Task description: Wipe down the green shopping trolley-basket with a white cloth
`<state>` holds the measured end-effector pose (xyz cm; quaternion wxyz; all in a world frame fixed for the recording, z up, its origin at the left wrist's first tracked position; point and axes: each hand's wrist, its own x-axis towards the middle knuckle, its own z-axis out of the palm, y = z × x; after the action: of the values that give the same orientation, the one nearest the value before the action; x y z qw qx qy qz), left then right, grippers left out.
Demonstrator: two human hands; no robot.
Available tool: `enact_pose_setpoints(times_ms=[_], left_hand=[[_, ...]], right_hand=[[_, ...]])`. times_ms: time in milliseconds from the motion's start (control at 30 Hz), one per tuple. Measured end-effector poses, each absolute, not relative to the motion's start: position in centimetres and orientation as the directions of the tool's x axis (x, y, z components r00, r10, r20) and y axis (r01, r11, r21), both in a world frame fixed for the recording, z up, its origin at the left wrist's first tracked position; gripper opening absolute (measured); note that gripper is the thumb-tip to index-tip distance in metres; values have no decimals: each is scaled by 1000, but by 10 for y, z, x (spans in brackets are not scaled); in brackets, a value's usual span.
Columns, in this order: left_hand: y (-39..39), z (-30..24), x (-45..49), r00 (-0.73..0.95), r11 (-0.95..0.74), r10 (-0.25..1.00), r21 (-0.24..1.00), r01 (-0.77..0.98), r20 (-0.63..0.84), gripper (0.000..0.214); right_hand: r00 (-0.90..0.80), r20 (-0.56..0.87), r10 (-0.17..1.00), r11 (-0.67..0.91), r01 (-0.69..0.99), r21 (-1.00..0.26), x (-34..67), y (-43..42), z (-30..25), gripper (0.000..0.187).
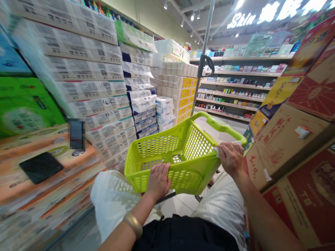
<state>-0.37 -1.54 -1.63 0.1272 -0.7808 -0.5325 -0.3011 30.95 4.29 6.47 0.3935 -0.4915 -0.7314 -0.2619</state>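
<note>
In front of my knees stands a lime-green shopping cart (183, 176) with perforated walls and nothing visible in its basket. My left hand (159, 179) has its fingers curled over the near rim of the basket. At the right end, my right hand (230, 157) presses a white cloth or tissue (216, 149) against the cart beside its handle (222, 126). The fingers of that hand are closed on the white piece, part of which is hidden under the palm.
Wrapped paper packs (89, 66) rise in tall stacks on the left. A dark flat object (41, 167) and a blurred-out phone-like item (76, 134) lie on orange packs. Cardboard cartons (285, 139) crowd the right side. A metal pole (208, 28) and stocked shelves (235, 83) stand behind.
</note>
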Motion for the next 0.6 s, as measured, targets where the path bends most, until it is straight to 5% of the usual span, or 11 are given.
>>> enact_pose_setpoints(times_ms=[267, 600], left_hand=[[-13, -16, -9, 268, -403, 755, 101, 910, 598, 51], [7, -9, -36, 324, -456, 745, 90, 885, 584, 51]], right_hand=[[-56, 873, 485, 411, 895, -171, 362, 61, 77, 30], [-22, 909, 416, 376, 914, -150, 337, 42, 70, 24]])
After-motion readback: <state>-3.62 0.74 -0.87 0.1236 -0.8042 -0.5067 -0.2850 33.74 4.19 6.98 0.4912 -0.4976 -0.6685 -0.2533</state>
